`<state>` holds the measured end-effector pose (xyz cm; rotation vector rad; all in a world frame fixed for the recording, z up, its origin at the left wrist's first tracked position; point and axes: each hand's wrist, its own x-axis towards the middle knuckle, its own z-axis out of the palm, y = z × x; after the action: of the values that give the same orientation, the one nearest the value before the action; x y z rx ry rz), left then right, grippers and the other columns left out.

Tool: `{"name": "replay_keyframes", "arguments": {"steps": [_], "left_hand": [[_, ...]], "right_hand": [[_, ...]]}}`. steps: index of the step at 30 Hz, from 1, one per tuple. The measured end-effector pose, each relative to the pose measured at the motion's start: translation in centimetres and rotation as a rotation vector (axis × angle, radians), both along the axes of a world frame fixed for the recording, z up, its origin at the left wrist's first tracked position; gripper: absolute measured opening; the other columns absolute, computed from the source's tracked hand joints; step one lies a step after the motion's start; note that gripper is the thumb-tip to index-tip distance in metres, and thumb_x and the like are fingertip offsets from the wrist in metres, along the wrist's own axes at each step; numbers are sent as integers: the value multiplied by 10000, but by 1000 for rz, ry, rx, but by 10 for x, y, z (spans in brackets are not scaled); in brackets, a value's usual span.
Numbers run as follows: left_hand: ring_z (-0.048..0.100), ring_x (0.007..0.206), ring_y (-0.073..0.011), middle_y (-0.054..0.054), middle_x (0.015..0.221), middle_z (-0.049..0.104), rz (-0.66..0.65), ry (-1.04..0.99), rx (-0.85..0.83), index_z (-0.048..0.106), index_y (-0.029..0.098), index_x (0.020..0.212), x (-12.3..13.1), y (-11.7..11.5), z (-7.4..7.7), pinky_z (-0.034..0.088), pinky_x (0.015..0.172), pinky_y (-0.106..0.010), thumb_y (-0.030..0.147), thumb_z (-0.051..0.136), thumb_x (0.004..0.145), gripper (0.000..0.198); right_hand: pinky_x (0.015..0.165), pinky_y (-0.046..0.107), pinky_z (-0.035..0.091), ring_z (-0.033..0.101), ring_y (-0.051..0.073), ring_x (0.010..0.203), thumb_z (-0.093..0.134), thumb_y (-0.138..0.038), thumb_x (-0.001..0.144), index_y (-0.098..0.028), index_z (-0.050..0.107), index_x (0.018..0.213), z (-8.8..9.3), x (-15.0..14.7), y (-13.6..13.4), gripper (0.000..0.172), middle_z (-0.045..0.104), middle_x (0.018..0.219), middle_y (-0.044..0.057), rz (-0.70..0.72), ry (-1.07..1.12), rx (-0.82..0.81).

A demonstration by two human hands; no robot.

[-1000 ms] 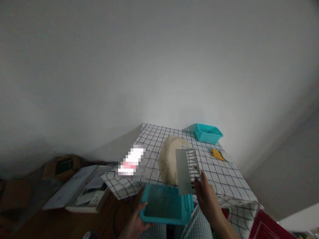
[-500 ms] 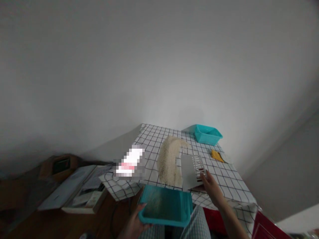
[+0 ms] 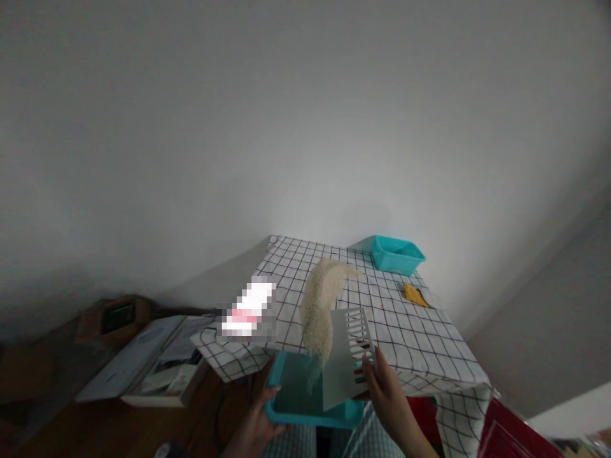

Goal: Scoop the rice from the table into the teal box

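Note:
My left hand [image 3: 260, 416] grips the left rim of a teal plastic basin [image 3: 286, 418], held at the table's near edge above my lap. In my right hand [image 3: 382, 388] is a flat grey-white plate with a row of slots [image 3: 341, 356], the fingers closed round its slotted side. The plate stands tilted against the near right side of a long heap of pale rice-like grain [image 3: 317, 305] and reaches over the basin. Some grain spills off the edge into the basin. The plate hides part of the basin's right side.
A checked cloth [image 3: 405, 337] covers the table. A second teal basin [image 3: 398, 256] stands at the back right, near a yellow cloth-like item [image 3: 415, 294]. A blurred-out bright object [image 3: 251, 308] lies on the left. Beyond are an open white box [image 3: 162, 375] and a wall.
My right hand has drawn the slotted plate toward me and left, pushing the near end of the heap over the edge. Grain now falls into the basin, which stays nearly in place.

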<state>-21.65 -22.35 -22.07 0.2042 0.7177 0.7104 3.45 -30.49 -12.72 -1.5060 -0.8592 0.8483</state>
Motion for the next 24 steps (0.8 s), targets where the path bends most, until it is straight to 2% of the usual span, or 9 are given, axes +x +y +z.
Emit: {"name": "replay_keyframes", "arguments": {"steps": [6, 11, 14, 17, 19, 20, 22, 24], "left_hand": [[678, 1026, -317, -128, 1028, 739, 3, -3, 4, 193, 65, 1550, -1, 1, -4, 512, 935, -454, 334, 601, 892, 820], [648, 1102, -337, -153, 1085, 725, 19, 25, -7, 181, 53, 1553, -2, -3, 1, 505, 943, -467, 320, 548, 919, 780], [622, 1150, -347, -164, 1134, 710, 26, 51, -12, 197, 70, 1550, -1, -3, -1, 507, 939, -472, 349, 555, 914, 782], [542, 1260, -375, -193, 1255, 653, 1, 51, 56, 155, 66, 1554, 0, -1, -8, 502, 949, -471, 483, 737, 762, 1067], [483, 1315, -400, -215, 1290, 626, 0, 73, 71, 137, 48, 1550, 0, 0, -13, 493, 962, -478, 533, 843, 601, 1279], [467, 1328, -405, -221, 1291, 624, 5, 80, 68, 139, 43, 1548, -1, 1, -14, 489, 968, -478, 533, 862, 564, 1315], [461, 1338, -390, -213, 1302, 620, 2, 58, 67, 147, 64, 1553, -2, 2, -16, 477, 988, -471, 507, 846, 610, 1254], [527, 1280, -370, -206, 1267, 644, -6, 38, 50, 113, 69, 1564, -3, 3, -16, 479, 980, -478, 458, 749, 750, 1104]], "right_hand": [[574, 386, 610, 707, 291, 789, 532, -768, 812, -207, 485, 1365, 6, -7, -23, 789, 701, 858, 93, -21, -65, 7], [577, 415, 607, 716, 305, 727, 500, -714, 863, -202, 475, 1378, 32, 2, -16, 726, 728, 851, 116, 4, -184, 24], [560, 408, 603, 714, 297, 699, 498, -649, 893, -209, 473, 1371, 54, -4, 2, 650, 725, 833, 99, 106, -220, 71], [539, 365, 598, 705, 257, 684, 455, -556, 939, -210, 469, 1326, 71, -22, 33, 520, 710, 867, 82, 252, -229, 142], [521, 337, 590, 694, 230, 661, 427, -503, 952, -205, 480, 1259, 74, -37, 58, 431, 694, 867, 71, 318, -234, 166], [514, 329, 584, 690, 224, 655, 421, -483, 950, -200, 489, 1215, 73, -44, 71, 393, 685, 856, 68, 340, -239, 164], [514, 318, 572, 685, 222, 660, 423, -452, 940, -192, 504, 1117, 65, -54, 92, 325, 664, 806, 58, 346, -257, 142], [522, 313, 563, 681, 222, 669, 437, -435, 927, -192, 502, 1041, 55, -58, 105, 276, 643, 764, 46, 327, -273, 107]]}}
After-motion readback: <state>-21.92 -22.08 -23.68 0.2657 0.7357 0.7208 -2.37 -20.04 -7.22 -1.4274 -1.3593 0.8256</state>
